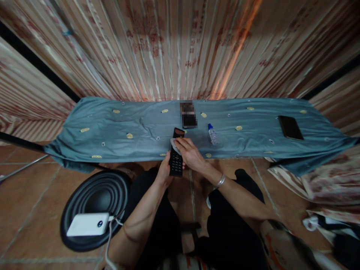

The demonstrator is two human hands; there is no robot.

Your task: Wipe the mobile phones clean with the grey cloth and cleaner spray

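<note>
My left hand (164, 173) grips the lower end of a black remote control (176, 154) and holds it over the near edge of a table draped in a blue-grey cloth (112, 131). My right hand (190, 153) presses a small pale wipe (174, 145) against the upper part of the remote, fingers closed on it. A silver bracelet sits on my right wrist. A small clear bottle with a blue cap (212, 134) lies on the cloth just right of my hands. A dark blurred device (188, 114) rests further back.
A black phone or tablet (290, 127) lies at the cloth's right end. On the tiled floor to the left, a white power bank (87, 224) with a cable rests on a black round ribbed lid (95, 208). Striped curtains hang behind. Bags lie at the lower right.
</note>
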